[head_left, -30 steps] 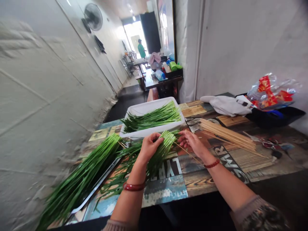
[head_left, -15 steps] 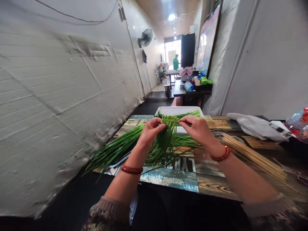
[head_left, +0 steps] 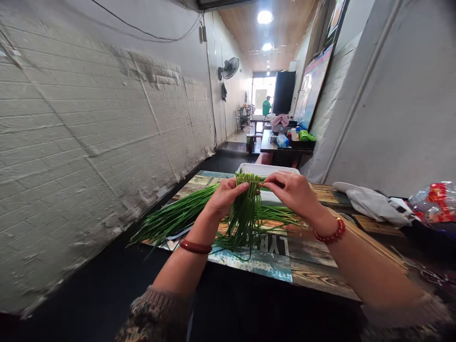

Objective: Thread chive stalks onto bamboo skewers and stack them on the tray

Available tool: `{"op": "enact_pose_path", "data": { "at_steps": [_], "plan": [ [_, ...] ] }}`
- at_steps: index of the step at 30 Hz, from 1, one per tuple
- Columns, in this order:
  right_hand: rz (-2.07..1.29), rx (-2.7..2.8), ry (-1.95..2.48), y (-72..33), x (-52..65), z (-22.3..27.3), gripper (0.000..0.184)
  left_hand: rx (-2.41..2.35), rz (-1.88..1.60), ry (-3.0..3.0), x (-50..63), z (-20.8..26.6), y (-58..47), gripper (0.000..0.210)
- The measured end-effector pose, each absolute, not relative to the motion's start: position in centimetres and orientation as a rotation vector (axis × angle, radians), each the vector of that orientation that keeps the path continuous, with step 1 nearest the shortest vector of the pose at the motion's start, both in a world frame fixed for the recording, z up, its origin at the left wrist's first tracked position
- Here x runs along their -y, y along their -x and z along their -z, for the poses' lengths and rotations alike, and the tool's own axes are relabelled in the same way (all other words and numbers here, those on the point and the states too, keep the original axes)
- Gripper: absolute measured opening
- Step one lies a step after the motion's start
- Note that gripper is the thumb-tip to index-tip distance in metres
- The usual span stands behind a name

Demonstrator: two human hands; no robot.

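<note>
A scuffed white brick-patterned wall (head_left: 89, 123) lines the left, with a dark round-caged fan (head_left: 231, 69) farther along. Round white lights (head_left: 265, 17) glow on a brown panelled ceiling (head_left: 244, 23). At the far end, a bright doorway (head_left: 264, 83) adjoins a tall black panel (head_left: 285, 92).

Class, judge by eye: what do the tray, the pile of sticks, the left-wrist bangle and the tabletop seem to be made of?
Tray: probably plastic; smooth, plain white.
Sticks: likely bamboo or wood, apparently unvarnished; thin, straight, tan.
Bangle: polished stone, glass or plastic, uncertain; reddish-brown with a shine.
Tabletop: wood-grain look, perhaps a printed covering; patchwork colours and lettering.
</note>
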State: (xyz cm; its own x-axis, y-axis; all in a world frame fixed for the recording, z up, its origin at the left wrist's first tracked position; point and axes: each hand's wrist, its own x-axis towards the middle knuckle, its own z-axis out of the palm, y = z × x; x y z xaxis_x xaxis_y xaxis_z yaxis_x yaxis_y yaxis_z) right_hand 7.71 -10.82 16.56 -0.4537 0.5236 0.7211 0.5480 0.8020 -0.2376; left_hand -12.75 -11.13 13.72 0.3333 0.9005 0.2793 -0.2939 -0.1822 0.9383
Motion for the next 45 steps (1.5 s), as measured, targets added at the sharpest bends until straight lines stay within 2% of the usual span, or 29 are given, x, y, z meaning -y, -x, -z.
{"op": "enact_pose_path", "data": {
  "at_steps": [13, 24, 33, 45],
  "plan": [
    [-0.013, 2.22, 0.824, -9.4, 10.2, -15.3, 0.018, -0.557, -1.149, -1.23, 10.3, -11.6, 10.7, 0.052],
    [-0.111, 2.222, 0.843, -9.6, 9.8, -15.0, 0.019, -0.608, -1.133, -1.211, 10.3, -11.4, 9.6, 0.053],
    [0.037, 2.281, 0.969, -10.9, 9.7, -15.2, 0.018, -0.647, -1.173, -1.324, 10.0, -11.5, 10.0, 0.037],
    [-0.011, 2.223, 0.937, -10.7, 10.1, -14.8, 0.019, -0.64, -1.123, -1.395, 9.7, -10.8, 10.3, 0.037]
  ]
}}
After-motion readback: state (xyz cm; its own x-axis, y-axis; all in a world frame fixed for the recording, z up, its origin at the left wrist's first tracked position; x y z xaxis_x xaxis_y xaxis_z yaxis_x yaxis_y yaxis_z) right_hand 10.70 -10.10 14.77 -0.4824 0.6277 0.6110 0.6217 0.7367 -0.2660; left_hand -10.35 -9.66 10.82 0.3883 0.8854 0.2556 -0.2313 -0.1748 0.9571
